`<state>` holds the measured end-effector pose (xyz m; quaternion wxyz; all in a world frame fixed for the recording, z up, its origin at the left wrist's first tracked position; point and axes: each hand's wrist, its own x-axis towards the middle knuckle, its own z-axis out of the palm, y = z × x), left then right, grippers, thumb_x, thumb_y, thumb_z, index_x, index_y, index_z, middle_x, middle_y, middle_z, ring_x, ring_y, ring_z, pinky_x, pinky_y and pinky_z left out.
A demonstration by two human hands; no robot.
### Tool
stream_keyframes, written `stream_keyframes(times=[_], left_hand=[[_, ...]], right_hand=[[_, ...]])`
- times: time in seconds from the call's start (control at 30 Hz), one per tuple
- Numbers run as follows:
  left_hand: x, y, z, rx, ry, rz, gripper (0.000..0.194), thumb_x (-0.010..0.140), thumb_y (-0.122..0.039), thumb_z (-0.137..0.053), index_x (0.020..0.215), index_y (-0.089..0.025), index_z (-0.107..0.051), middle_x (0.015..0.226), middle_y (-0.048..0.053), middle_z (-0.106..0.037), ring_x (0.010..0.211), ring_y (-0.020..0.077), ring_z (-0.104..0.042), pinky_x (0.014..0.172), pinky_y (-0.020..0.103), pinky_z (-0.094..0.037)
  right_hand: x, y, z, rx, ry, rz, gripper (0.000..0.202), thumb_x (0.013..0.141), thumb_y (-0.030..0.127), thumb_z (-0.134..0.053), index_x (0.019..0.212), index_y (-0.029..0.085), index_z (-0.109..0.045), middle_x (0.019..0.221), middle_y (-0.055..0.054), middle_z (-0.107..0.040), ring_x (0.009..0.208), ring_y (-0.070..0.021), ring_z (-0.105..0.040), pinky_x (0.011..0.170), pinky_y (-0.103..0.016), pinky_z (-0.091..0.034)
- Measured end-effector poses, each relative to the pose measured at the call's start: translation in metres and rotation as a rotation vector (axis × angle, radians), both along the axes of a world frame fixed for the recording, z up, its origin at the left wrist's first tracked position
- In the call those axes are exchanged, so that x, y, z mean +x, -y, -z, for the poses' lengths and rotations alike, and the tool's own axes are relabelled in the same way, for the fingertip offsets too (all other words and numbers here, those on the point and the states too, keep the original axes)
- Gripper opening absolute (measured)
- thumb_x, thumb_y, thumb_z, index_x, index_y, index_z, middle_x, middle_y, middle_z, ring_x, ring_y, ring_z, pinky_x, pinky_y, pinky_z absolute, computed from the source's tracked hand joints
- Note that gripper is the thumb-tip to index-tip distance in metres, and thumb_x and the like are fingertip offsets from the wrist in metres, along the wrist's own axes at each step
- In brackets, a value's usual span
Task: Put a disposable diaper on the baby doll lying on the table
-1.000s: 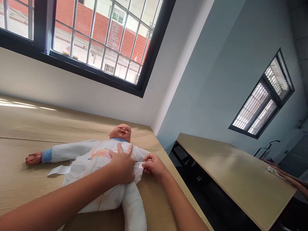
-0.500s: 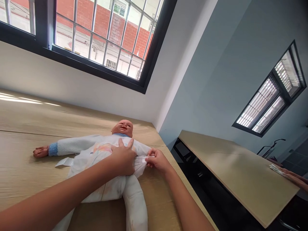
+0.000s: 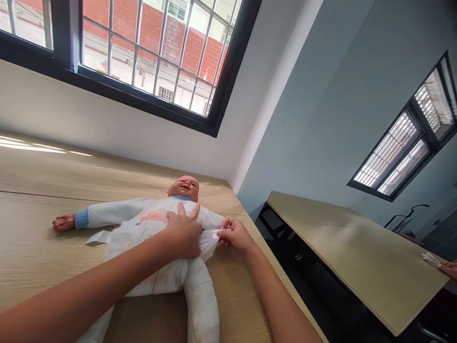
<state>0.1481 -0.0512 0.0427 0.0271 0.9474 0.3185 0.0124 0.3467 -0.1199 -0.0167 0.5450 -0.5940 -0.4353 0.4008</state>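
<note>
A baby doll [image 3: 119, 212] in white clothes with blue cuffs and collar lies on its back on the table. Around its middle is a white diaper [image 3: 137, 238] with a coloured print on the front. My left hand [image 3: 183, 233] rests on the diaper's front, fingers spread, pressing on the doll's belly. At the doll's side on the right, my right hand [image 3: 233, 234] pinches the diaper's fastening tab [image 3: 215, 234], and the pleated side panel is stretched out from the body. The opposite tab [image 3: 99, 237] sticks out loose on the left.
The wooden table [image 3: 32, 257] meets the wall under a barred window [image 3: 150, 52]. Across a dark gap on the right stands a second table [image 3: 357, 252]. Another person's hand [image 3: 449, 269] is at its far edge, by a small white item [image 3: 431, 259].
My two hands keep their places on the diaper and its tab. The other person's hand and the white item have shifted right. The view has turned slightly.
</note>
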Motion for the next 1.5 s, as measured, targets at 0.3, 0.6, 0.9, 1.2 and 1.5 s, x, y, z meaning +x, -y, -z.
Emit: stream_keyframes(times=[0.3, 0.6, 0.9, 1.2, 1.5], left_hand=[[0.001, 0.002, -0.003, -0.02, -0.091, -0.006, 0.06, 0.073, -0.041, -0.073, 0.131, -0.026, -0.072, 0.171, 0.013, -0.025, 0.142, 0.0634, -0.029, 0.099, 0.076, -0.035], [0.005, -0.002, -0.007, -0.073, -0.051, -0.023, 0.088, 0.055, -0.07, -0.081, 0.132, -0.031, -0.069, 0.167, 0.016, -0.031, 0.143, 0.0667, -0.021, 0.095, 0.076, -0.038], [0.004, -0.004, -0.005, -0.13, 0.033, 0.001, 0.098, 0.05, -0.067, -0.089, 0.137, -0.028, -0.066, 0.166, 0.02, -0.032, 0.14, 0.0714, -0.022, 0.1, 0.084, -0.031], [0.001, 0.002, -0.012, -0.156, -0.036, -0.041, 0.094, 0.064, -0.067, -0.08, 0.147, -0.03, -0.056, 0.172, 0.014, -0.019, 0.15, 0.0623, -0.01, 0.11, 0.078, -0.025], [0.001, 0.0, 0.0, -0.039, 0.01, -0.01, 0.061, 0.077, -0.051, -0.07, 0.133, -0.026, -0.066, 0.161, 0.016, -0.04, 0.142, 0.0611, -0.027, 0.102, 0.074, -0.037]], right_hand=[[-0.026, -0.003, -0.001, 0.119, -0.176, 0.002, 0.048, 0.059, 0.027, -0.089, 0.081, 0.021, -0.047, 0.068, 0.009, -0.061, 0.047, -0.0063, -0.056, 0.047, -0.018, -0.039], [-0.053, -0.002, -0.005, 0.227, -0.086, -0.12, 0.041, 0.07, 0.032, -0.084, 0.081, 0.022, -0.046, 0.066, 0.008, -0.062, 0.052, -0.0096, -0.058, 0.051, -0.022, -0.042], [-0.064, -0.006, 0.001, 0.242, -0.115, -0.085, 0.038, 0.07, 0.031, -0.083, 0.083, 0.021, -0.049, 0.065, 0.006, -0.066, 0.054, -0.0107, -0.059, 0.054, -0.023, -0.044], [-0.066, -0.004, -0.001, 0.208, -0.1, -0.099, 0.033, 0.068, 0.023, -0.078, 0.084, 0.022, -0.049, 0.068, 0.006, -0.065, 0.055, -0.0094, -0.054, 0.053, -0.022, -0.039], [-0.063, -0.008, 0.005, 0.203, -0.162, -0.132, 0.036, 0.066, 0.023, -0.081, 0.084, 0.022, -0.05, 0.071, 0.007, -0.063, 0.059, -0.0086, -0.048, 0.052, -0.019, -0.035]])
